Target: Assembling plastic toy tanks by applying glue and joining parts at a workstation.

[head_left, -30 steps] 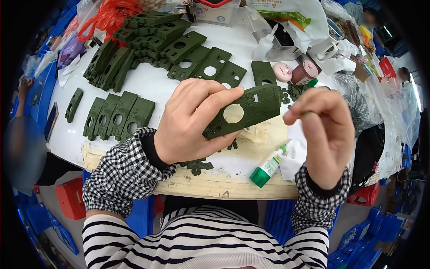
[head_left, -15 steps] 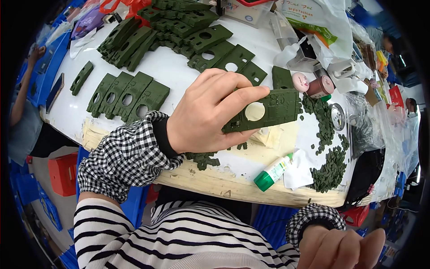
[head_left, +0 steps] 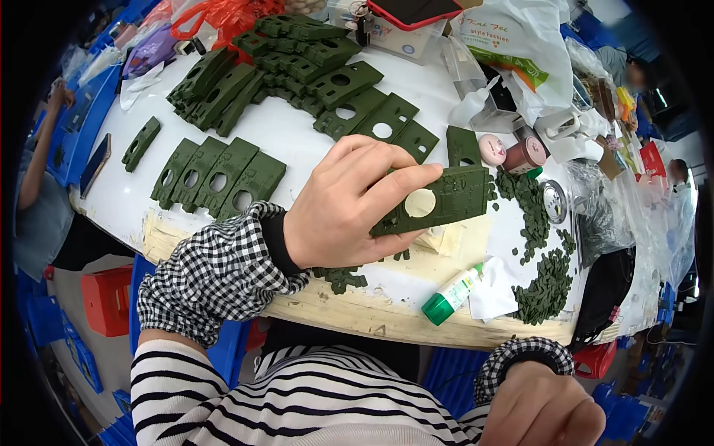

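Note:
My left hand point(head_left: 343, 199) grips a dark green plastic model tank hull plate point(head_left: 460, 199) by its left end, thumb on top and fingers below. A round hole in the plate shows the pale surface behind it. The plate is held above the table's near edge. At the lower right, near my body and off the table, my right hand point(head_left: 541, 407) is closed with its fingers curled in. Whatever it may hold is hidden. Below the plate lies a green and white glue bottle point(head_left: 451, 296) beside a white paper piece point(head_left: 494, 291).
Similar green plates stand in a row point(head_left: 217, 178) at left and in a pile point(head_left: 297, 63) at the back. Small green parts point(head_left: 545, 288) lie heaped at right, near a pink-lidded jar point(head_left: 525, 154) and plastic bags point(head_left: 513, 44). A person's arm point(head_left: 37, 152) shows far left.
My right hand has moved slightly left and down, its fingers more folded in. The left hand still holds the plate. The whole view has shifted a little.

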Demonstrator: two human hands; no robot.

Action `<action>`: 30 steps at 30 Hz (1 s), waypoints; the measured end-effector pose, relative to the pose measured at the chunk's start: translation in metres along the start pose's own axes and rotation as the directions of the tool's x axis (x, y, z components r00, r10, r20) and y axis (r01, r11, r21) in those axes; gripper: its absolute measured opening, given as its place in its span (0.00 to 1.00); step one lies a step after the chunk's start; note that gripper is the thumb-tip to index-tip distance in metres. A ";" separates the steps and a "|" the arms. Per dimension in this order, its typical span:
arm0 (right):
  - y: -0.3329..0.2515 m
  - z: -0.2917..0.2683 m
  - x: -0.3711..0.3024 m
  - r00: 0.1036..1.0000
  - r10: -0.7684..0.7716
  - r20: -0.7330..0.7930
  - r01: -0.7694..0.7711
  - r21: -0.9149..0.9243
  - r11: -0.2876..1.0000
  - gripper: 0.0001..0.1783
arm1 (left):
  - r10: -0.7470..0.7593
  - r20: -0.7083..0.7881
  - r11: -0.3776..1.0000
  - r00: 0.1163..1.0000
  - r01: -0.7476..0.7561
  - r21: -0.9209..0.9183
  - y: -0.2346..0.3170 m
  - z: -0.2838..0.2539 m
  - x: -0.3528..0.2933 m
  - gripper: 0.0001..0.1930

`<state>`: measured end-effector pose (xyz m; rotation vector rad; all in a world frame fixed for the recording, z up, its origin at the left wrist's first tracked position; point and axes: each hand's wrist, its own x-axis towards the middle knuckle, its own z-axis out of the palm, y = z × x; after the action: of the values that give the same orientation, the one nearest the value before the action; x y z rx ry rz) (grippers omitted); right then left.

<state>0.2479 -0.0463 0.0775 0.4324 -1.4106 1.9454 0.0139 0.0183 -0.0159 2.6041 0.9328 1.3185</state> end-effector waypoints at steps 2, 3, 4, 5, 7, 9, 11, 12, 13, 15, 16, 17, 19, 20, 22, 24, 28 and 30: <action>-0.002 -0.014 -0.005 0.977 -0.065 -0.201 0.038 -0.138 0.990 0.03 | 0.019 -0.011 1.000 1.000 -0.019 -0.006 0.000 0.003 0.001 0.34; 0.000 -0.017 -0.007 0.920 -0.121 -0.372 0.027 -0.248 0.968 0.02 | 0.035 -0.016 0.999 0.999 -0.036 -0.020 -0.002 0.007 0.003 0.34; 0.009 -0.020 -0.007 0.749 -0.246 -0.616 -0.011 -0.383 0.924 0.02 | 0.036 -0.016 0.999 0.999 -0.037 -0.008 -0.001 0.006 0.002 0.34; 0.013 -0.030 -0.010 0.690 -0.230 -0.687 -0.173 -0.464 0.869 0.02 | 0.032 -0.010 0.999 0.999 -0.032 0.004 0.000 0.005 0.000 0.34; 0.022 -0.048 -0.012 0.601 -0.231 -0.765 -0.411 -0.544 0.731 0.05 | 0.027 0.003 0.999 1.000 -0.027 0.026 0.002 0.001 -0.002 0.34; 0.032 -0.057 -0.013 0.575 -0.264 -0.775 -0.504 -0.589 0.632 0.07 | 0.034 0.002 0.999 0.999 -0.034 0.023 0.003 0.002 -0.001 0.34; 0.036 -0.061 -0.013 0.576 -0.266 -0.773 -0.502 -0.591 0.631 0.07 | 0.037 0.001 0.999 0.999 -0.037 0.025 0.004 0.002 0.001 0.33; 0.037 -0.063 -0.014 0.578 -0.266 -0.771 -0.500 -0.592 0.631 0.08 | 0.042 -0.009 0.999 0.999 -0.042 0.029 0.004 0.003 0.001 0.33; 0.038 -0.064 -0.015 0.577 -0.259 -0.775 -0.506 -0.588 0.631 0.08 | 0.047 -0.022 0.998 0.999 -0.047 0.032 0.003 0.004 0.001 0.33; 0.040 -0.065 -0.016 0.567 -0.242 -0.787 -0.504 -0.564 0.654 0.09 | 0.058 -0.034 0.997 0.998 -0.057 0.046 0.001 0.005 0.001 0.33; 0.041 -0.066 -0.016 0.564 -0.231 -0.793 -0.501 -0.551 0.667 0.10 | 0.062 -0.034 0.997 0.997 -0.060 0.057 0.001 0.006 0.001 0.33; 0.041 -0.067 -0.016 0.579 -0.232 -0.781 -0.507 -0.568 0.648 0.11 | 0.067 -0.035 0.996 0.997 -0.064 0.068 0.000 0.006 0.001 0.32; 0.043 -0.067 -0.017 0.566 -0.229 -0.792 -0.506 -0.553 0.662 0.11 | 0.071 -0.044 0.995 0.997 -0.067 0.079 0.000 0.007 0.001 0.32; 0.044 -0.068 -0.017 0.560 -0.227 -0.797 -0.504 -0.545 0.670 0.11 | 0.073 -0.048 0.994 0.996 -0.069 0.086 0.000 0.007 0.001 0.32; 0.044 -0.068 -0.016 0.562 -0.210 -0.800 -0.510 -0.535 0.674 0.10 | 0.070 -0.045 0.993 0.997 -0.065 0.095 0.001 0.007 0.001 0.32; 0.044 -0.068 -0.015 0.553 -0.196 -0.810 -0.525 -0.521 0.672 0.09 | 0.067 -0.039 0.993 0.997 -0.063 0.105 0.002 0.007 0.000 0.32; 0.040 -0.066 -0.013 0.530 -0.162 -0.832 -0.592 -0.500 0.632 0.06 | 0.070 -0.027 0.990 0.997 -0.066 0.127 0.002 0.006 -0.001 0.31; 0.038 -0.068 -0.014 0.579 -0.200 -0.790 -0.645 -0.594 0.480 0.06 | 0.070 -0.023 0.989 0.997 -0.067 0.135 0.002 0.006 -0.001 0.31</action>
<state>0.2404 0.0053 0.0183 -1.1067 -1.5870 1.0225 0.0189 0.0172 -0.0198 2.7482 0.9774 1.3564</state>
